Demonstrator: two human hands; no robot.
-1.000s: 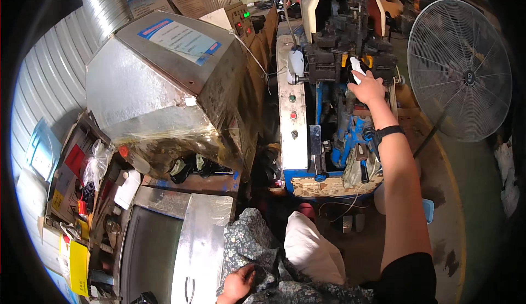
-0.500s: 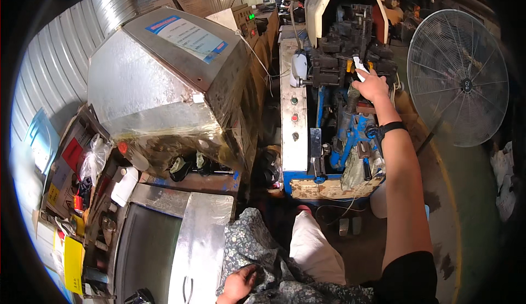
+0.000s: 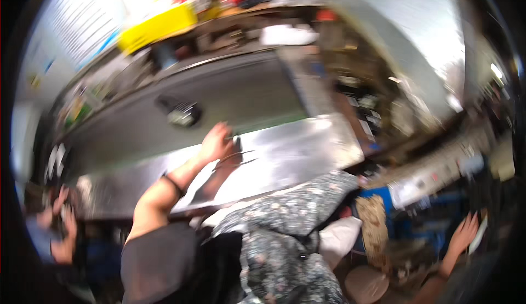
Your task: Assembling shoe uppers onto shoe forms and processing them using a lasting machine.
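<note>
Over the shiny metal ledge (image 3: 296,148) my left hand (image 3: 216,142) is lowered, its fingers curled on a thin, dark two-pronged tool (image 3: 244,156). Blur hides the tool's kind. A dark shoe with a pale opening (image 3: 185,113) lies on the dark belt (image 3: 252,90) just beyond this hand. Far to the right, my right hand (image 3: 463,234) stays at the machine, with a long white piece (image 3: 479,235) along its palm side. Its fingers look fairly straight, the thumb is hidden, and the grip is smeared by motion.
Behind the belt runs a cluttered shelf with a yellow box (image 3: 159,27) and a white container (image 3: 289,34). A metal hood (image 3: 416,35) overhangs at upper right. The blue machine's pale control panel (image 3: 427,183) is at right. Another person's hands (image 3: 66,219) show at far left.
My view has swung left, bringing the belt and ledge to the middle. My left hand has left my lap and reached the tool on the ledge. My right hand remains by the machine.
</note>
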